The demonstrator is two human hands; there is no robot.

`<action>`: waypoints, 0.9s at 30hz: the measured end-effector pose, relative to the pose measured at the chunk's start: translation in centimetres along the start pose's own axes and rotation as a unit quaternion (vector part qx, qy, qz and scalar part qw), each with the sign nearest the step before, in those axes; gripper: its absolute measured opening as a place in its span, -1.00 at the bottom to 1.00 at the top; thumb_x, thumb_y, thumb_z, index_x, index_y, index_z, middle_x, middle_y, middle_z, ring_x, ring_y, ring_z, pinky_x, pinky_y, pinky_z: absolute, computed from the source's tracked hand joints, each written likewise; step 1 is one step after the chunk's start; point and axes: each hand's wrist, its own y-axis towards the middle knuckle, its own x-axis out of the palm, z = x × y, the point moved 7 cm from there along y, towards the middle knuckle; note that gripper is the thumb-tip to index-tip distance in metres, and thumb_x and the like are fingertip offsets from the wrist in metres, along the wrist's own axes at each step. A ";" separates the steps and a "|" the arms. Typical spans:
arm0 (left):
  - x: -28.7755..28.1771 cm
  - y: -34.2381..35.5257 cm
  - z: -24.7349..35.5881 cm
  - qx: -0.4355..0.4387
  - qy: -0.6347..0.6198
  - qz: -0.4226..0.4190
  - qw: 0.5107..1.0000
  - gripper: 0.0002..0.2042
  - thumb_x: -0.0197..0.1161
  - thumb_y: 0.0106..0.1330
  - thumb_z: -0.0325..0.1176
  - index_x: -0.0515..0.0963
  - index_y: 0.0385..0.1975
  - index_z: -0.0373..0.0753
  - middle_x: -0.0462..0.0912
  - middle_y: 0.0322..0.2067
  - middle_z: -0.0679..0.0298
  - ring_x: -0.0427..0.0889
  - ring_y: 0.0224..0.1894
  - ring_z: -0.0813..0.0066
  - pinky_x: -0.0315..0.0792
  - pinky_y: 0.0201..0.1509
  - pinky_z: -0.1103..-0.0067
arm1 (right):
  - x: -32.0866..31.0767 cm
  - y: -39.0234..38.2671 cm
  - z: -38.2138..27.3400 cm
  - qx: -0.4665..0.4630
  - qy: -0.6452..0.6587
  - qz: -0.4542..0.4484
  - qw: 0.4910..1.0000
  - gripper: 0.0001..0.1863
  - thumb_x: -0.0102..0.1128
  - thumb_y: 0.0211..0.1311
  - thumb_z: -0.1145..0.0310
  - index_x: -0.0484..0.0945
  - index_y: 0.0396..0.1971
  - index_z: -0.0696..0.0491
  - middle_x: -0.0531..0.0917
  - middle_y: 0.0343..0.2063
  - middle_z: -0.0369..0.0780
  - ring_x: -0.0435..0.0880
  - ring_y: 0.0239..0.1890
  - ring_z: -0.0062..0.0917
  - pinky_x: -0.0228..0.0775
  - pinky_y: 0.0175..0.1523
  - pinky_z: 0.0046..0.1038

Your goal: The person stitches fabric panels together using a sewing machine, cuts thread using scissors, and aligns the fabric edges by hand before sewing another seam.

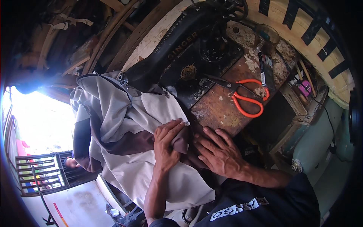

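Note:
A light grey and dark brown cloth (159, 108) lies bunched under the head of a black sewing machine (181, 56) and hangs down toward my lap. My left hand (166, 145) is closed over the cloth's folded edge, its fingers pressed together where grey meets brown. To its right, my right hand (222, 154) lies flat with fingers spread, on the dark brown part beside the front edge of the wooden table (217, 109). Orange-handled scissors (247, 98) rest partly opened on the tabletop, their blades toward the machine. The needle area is hidden by cloth.
A small dark box (266, 70) and a glass jar (267, 36) stand behind the scissors. At the right, an open drawer (304, 90) holds sticks and a pink item. A pale green rounded object (314, 142) sits beyond it. A white panel (81, 204) is at lower left.

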 end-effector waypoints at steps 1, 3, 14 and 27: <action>0.2 0.0 -0.1 0.008 0.002 -0.002 1.000 -0.51 0.29 0.15 -0.37 0.68 0.16 -0.15 0.68 0.19 0.21 0.58 0.28 0.11 0.28 0.41 0.27 | 0.1 0.0 0.1 0.003 0.003 0.001 1.000 -0.54 0.17 0.47 0.14 0.60 0.24 0.06 0.50 0.36 -0.20 0.25 0.55 -0.24 0.02 0.58 -0.09; 0.1 -0.1 -0.2 0.000 -0.005 0.010 1.000 -0.52 0.29 0.16 -0.36 0.68 0.15 -0.15 0.68 0.18 0.21 0.57 0.28 0.11 0.28 0.41 0.26 | -0.1 0.0 0.0 -0.003 0.002 0.004 1.000 -0.53 0.17 0.47 0.14 0.59 0.24 0.07 0.51 0.36 -0.21 0.25 0.55 -0.24 0.01 0.58 -0.10; 1.2 -0.6 0.8 0.055 0.094 0.037 0.993 -0.34 0.25 -0.13 -0.46 0.69 0.16 -0.08 0.65 0.20 0.21 0.54 0.28 0.12 0.27 0.41 0.22 | 0.0 -0.6 -0.1 -0.013 -0.005 0.021 1.000 -0.54 0.15 0.49 0.14 0.60 0.23 0.07 0.53 0.34 -0.19 0.26 0.53 -0.24 -0.02 0.60 -0.09; 1.7 -0.6 1.2 0.055 0.176 -0.009 0.983 -0.21 0.37 -0.22 -0.48 0.61 0.24 0.00 0.60 0.21 0.27 0.47 0.31 0.14 0.23 0.43 0.18 | 0.0 -1.1 -0.4 -0.034 -0.017 0.001 0.999 -0.55 0.12 0.50 0.11 0.62 0.19 0.08 0.54 0.33 -0.16 0.28 0.52 -0.21 -0.01 0.60 -0.07</action>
